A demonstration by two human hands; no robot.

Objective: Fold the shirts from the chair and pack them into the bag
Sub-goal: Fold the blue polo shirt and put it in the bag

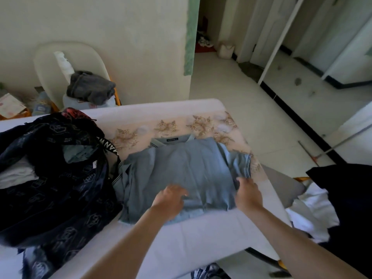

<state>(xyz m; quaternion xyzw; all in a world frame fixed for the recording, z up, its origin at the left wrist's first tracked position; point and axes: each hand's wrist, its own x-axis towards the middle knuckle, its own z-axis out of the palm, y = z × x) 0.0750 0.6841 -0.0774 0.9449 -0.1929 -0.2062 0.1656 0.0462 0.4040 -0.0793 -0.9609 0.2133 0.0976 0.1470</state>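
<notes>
I see the shirt point(191, 168) lying flat on the bench point(201, 238), collar away from me, just right of the open bag point(60, 188). My left grip point(171, 200) rests on its near middle, fingers curled into a fold. My right grip point(248, 195) pinches its right edge, beside the striped sleeve. The chair point(281, 186) at right holds more clothes.
</notes>
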